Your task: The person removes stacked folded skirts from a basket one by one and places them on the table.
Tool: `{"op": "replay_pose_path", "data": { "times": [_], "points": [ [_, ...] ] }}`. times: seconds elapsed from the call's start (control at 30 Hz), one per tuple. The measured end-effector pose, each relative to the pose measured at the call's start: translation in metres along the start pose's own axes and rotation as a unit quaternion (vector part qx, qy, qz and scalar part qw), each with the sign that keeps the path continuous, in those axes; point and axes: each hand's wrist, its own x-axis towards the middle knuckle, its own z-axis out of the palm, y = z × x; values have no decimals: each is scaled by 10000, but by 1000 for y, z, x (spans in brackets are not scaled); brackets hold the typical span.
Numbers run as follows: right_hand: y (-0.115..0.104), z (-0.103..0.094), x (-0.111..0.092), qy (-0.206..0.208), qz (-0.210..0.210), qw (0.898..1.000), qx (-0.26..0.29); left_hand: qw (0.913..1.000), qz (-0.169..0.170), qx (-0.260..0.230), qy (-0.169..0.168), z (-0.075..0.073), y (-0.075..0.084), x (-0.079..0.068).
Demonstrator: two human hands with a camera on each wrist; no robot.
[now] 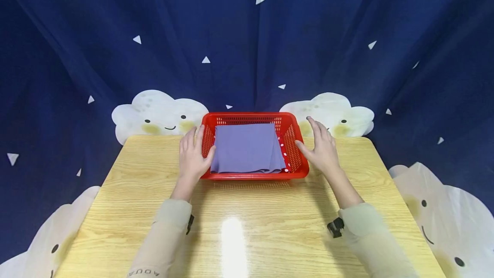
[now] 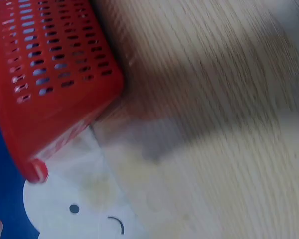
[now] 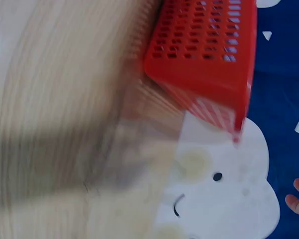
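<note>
Sleeve lettering [image 1: 143, 272] (perhaps "AQUA"), hands [image 1: 193, 158] [image 1: 323, 151] either side of red basket [image 1: 254, 176]

Red basket [image 1: 254, 176], lavender cloth [image 1: 245, 147]; navy curtain [image 1: 231, 20] — white-triangle print

Navy curtain [image 1: 231, 25] behind wooden table [image 1: 281, 222]
</note>
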Motion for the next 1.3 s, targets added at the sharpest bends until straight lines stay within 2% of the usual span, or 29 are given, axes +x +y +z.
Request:
{"op": "replay_pose_path", "data": {
  "times": [0.13, 0.3, 0.47, 0.67, 0.77, 0.87, 1.07, 1.3],
  "points": [
    [-3, 20, 0, 384, 23, 9971, 661, 9982, -109, -586, 94, 12, 3, 3],
    [-8, 43, 3, 672, 193, 9853, 1556, 9925, -368, -1163, 20, 25, 6, 7],
    [-13, 62, 7, 651, 497, 9706, 2265, 9810, -853, -1739, -125, 35, 9, 11],
    [-16, 81, 12, 524, 759, 9587, 2690, 9636, -1480, -2150, -586, 45, 10, 14],
    [-17, 88, 14, 291, 978, 9500, 2953, 9541, -1724, -2299, -844, 48, 9, 14],
    [-16, 95, 16, 16, 1231, 9444, 3049, 9454, -1912, -2389, -1118, 50, 9, 15],
    [-18, 108, 17, -281, 1495, 9443, 2919, 9305, -2172, -2444, -1651, 53, 8, 18],
    [-23, 111, 17, -834, 2007, 9416, 2571, 9197, -2361, -2464, -1943, 60, 8, 21]
  ]
}}
